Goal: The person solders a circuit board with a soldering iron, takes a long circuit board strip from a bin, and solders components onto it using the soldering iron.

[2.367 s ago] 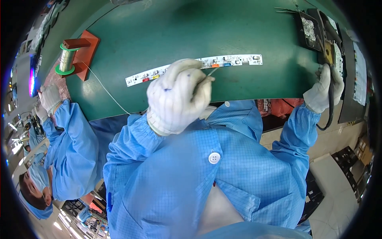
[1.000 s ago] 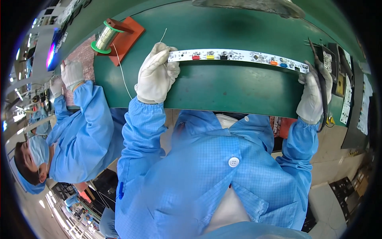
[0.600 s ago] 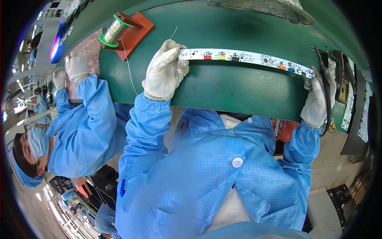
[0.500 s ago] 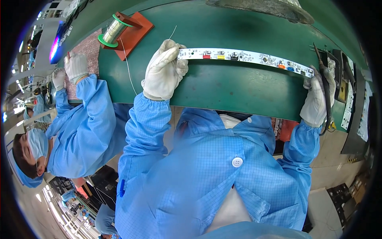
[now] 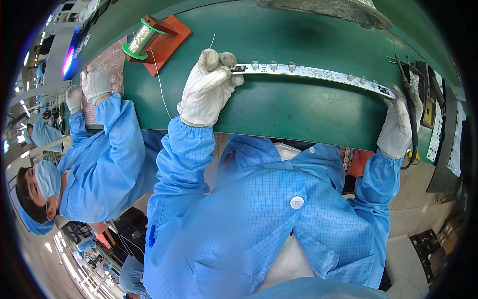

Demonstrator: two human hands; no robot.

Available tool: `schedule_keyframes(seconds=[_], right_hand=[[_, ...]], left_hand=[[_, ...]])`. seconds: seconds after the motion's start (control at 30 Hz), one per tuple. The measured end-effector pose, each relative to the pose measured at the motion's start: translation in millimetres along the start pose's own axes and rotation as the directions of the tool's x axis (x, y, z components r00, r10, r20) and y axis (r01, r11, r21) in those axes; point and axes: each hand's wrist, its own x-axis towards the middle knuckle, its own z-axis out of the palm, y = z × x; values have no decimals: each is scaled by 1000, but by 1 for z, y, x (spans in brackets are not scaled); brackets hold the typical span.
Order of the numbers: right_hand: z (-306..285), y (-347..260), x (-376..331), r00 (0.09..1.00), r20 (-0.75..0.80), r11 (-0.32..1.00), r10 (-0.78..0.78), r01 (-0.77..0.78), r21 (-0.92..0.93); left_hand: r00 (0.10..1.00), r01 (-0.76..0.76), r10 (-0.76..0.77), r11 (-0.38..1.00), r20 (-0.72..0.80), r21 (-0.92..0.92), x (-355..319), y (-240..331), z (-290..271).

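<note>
A long, narrow white circuit board strip (image 5: 318,74) spans the space between my hands, just above the green bench. Its visible face carries small clear cylindrical parts standing up. My left hand (image 5: 208,89), in a white glove, pinches the left end. A thin length of solder wire (image 5: 213,40) pokes up past those fingers. My gloved right hand (image 5: 397,122) grips the strip's right end. A soldering iron (image 5: 409,92) with a dark handle also lies in that hand, its tip pointing away from me and its cable hanging past my wrist. Some right-hand fingers are hidden.
A solder spool (image 5: 144,41) on a red-brown stand (image 5: 172,42) sits at the far left, its wire trailing toward my left sleeve. A metal hood (image 5: 328,11) overhangs the back. At right are an iron stand (image 5: 427,92) and white boards (image 5: 436,132). A co-worker (image 5: 99,159) sits left.
The circuit board strip has been turned over: the face with coloured connectors has given way to the one with clear cylindrical parts. Both hands have shifted slightly while keeping hold of its ends.
</note>
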Motion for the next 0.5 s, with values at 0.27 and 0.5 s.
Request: schedule_keyframes(seconds=[0.27, 0.5], right_hand=[[0, 1, -2, 1000, -10, 991, -19, 18, -133], [6, -3, -2, 999, -45, 990, -21, 14, -139]], left_hand=[[1000, 1, -1, 1000, -2, 23, 0, -1, -3], [999, -2, 6, 995, -41, 98, -1, -1, -7]])
